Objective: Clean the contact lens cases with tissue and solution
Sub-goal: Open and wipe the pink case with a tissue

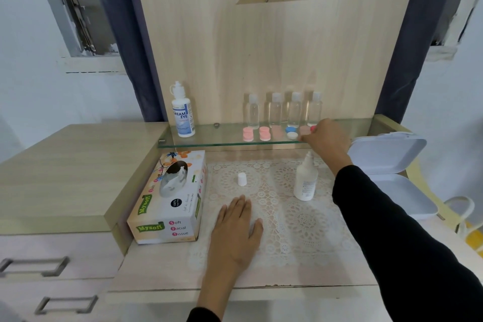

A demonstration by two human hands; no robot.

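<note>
The right hand [325, 138] is stretched to the glass shelf [209, 142], where the contact lens cases [265, 134] are lined up. The rightmost pink case [313, 128] is half hidden by its fingers, and a grip cannot be confirmed. The left hand [235, 227] is laid flat, fingers straight, on the lace mat [300, 222], near the uncapped solution bottle [305, 181] and tissue box [170, 201].

Glass shelf [222, 138] mid-frame holds solution bottle [183, 115], four clear bottles [253, 112], lens cases [265, 133]; desk [261, 277] below holds lace mat [295, 222], tissue box [170, 204], white clamshell container [386, 165] right.
</note>
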